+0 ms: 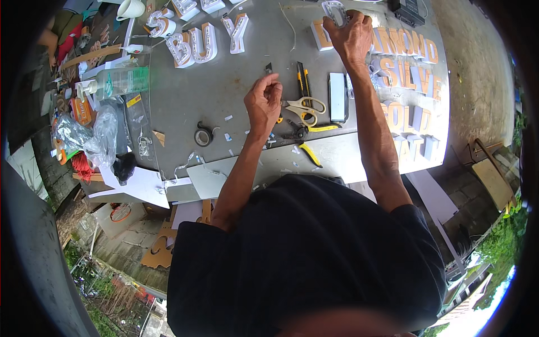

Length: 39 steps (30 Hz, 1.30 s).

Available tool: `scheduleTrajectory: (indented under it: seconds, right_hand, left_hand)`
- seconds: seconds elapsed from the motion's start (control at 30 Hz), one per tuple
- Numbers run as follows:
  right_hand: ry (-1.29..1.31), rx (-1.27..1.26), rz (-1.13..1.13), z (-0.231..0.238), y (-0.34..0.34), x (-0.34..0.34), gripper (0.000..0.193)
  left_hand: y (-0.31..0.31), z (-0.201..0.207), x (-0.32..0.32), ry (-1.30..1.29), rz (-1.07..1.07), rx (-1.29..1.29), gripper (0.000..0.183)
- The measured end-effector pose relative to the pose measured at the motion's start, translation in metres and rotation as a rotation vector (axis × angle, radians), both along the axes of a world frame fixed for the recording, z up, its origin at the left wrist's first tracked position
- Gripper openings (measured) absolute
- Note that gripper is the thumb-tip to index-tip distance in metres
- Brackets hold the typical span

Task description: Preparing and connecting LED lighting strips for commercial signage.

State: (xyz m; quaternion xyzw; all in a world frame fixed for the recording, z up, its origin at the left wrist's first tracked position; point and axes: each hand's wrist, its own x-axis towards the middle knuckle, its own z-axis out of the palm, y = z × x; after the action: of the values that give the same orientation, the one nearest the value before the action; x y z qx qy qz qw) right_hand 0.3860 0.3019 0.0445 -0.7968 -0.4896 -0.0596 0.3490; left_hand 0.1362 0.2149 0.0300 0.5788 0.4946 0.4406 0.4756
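At the far right of the table, my right hand (352, 36) has its fingers closed round a hollow white sign letter (332, 9). Just below it, a brown-faced sign letter (321, 36) stands at the start of a row, partly covered by the hand. My left hand (263, 104) is curled over the middle of the table. A dark blade-like tip (268, 68) shows past its fingers; whether it is gripped or lies beneath is unclear. Scissors (307, 109) with cream handles lie right of this hand, beside a black-and-yellow utility knife (303, 84).
Rows of sign letters (407, 76) fill the right side; white ones (193, 46) stand at the far left. Pliers (314, 128), black tape (204, 135) and a boxy phone-like slab (337, 96) lie nearby. A green bottle (123, 82) and plastic bags (101, 132) crowd the left edge.
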Motion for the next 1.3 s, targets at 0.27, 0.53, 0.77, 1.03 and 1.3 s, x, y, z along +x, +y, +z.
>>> scheduleTrajectory:
  seconds: [0.27,0.53,0.77,1.03,1.3]
  right_hand:
    - [0.088,-0.313,-0.017,-0.023,-0.016,-0.015,0.060]
    - [0.016,-0.178,0.022,-0.026,-0.022,-0.017,0.064]
    - [-0.035,-0.229,0.053,-0.022,-0.025,-0.021,0.067]
    - [0.019,-0.261,0.112,-0.028,-0.027,-0.016,0.057]
    - [0.054,-0.170,0.143,-0.028,-0.029,-0.026,0.047]
  left_hand:
    - [-0.011,-0.029,0.000,0.143,-0.019,-0.070,0.025]
    - [-0.016,-0.025,-0.003,0.089,-0.004,-0.073,0.025]
    - [-0.012,-0.024,0.000,0.093,-0.010,-0.033,0.027]
    - [0.058,-0.015,0.039,0.233,-0.045,0.109,0.023]
    - [0.189,-0.005,0.123,0.653,-0.249,0.143,0.030]
